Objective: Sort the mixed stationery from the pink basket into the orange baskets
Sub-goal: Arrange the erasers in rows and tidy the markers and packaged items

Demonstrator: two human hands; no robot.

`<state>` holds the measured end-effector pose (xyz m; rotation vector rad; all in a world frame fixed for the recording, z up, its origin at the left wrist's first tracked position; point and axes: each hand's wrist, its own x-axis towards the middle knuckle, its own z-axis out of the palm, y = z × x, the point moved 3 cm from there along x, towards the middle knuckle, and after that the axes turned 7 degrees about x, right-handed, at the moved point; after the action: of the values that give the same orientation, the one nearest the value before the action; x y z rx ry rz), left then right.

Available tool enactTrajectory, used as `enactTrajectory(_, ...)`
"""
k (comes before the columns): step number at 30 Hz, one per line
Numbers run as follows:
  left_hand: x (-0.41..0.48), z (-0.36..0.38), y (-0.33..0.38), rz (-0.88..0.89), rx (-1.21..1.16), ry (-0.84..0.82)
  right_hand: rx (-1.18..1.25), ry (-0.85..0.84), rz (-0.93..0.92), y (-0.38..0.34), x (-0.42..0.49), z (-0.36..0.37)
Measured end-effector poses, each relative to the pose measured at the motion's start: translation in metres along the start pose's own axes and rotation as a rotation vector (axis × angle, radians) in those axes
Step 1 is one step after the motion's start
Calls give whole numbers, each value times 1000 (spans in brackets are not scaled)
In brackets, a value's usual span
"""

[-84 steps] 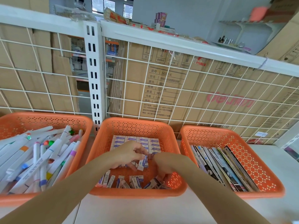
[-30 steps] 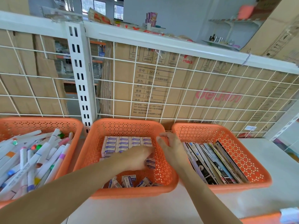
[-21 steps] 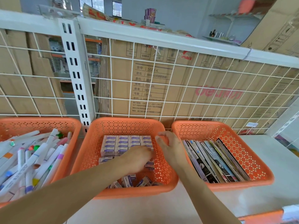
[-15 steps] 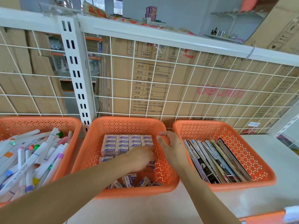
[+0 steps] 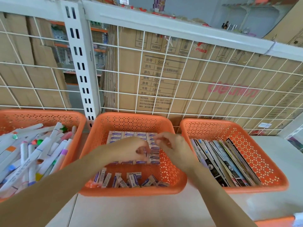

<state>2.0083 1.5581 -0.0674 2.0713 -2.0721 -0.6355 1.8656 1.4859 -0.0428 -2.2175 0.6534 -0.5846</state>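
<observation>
Three orange baskets stand in a row on a white shelf. The middle basket (image 5: 131, 192) holds neat rows of white-and-purple erasers (image 5: 131, 134) at the back, with loose erasers (image 5: 134, 178) along its front wall. Both my hands are inside it. My left hand (image 5: 127, 151) hovers over the rows with curled fingers and pinches an eraser, blurred, at its fingertips. My right hand (image 5: 173, 147) is close beside it on the right, its bent fingers over the right end of the rows and holding nothing that I can see.
The left basket (image 5: 49, 114) is full of marker pens (image 5: 41, 149). The right basket (image 5: 262, 161) holds booklets (image 5: 221, 161) on edge. A white wire grid (image 5: 180, 79) and post (image 5: 82, 71) close the back. An orange-pink basket rim (image 5: 275, 222) shows at bottom right.
My right hand has left the middle basket's right rim and moved left over the eraser rows, its fingers now bent. My left hand stays over the erasers, slightly raised.
</observation>
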Motion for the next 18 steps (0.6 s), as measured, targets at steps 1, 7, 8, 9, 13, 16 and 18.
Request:
enactTrajectory(1,-8,-4,-8,-33,-77,18,-2,-143,20,-3,2,5)
enactTrajectory(7,-36,-8,-36,-131,-271,125,-181,-702,22,-15,9,45)
enactTrajectory(8,-38,-7,-38,-137,-279,124,-185,-746,31,-17,10,50)
enactTrajectory(9,-39,-6,-38,-140,-284,124,-184,-788,40,-18,10,56)
enactTrajectory(13,-41,-3,-39,-159,-295,105,-196,-879,23,-18,9,69)
enactTrajectory(16,-41,-3,-39,-146,-278,60,-172,-871,50,-16,9,69)
enactTrajectory(18,-40,-2,-37,-127,-237,-30,-143,-865,72,-14,9,69)
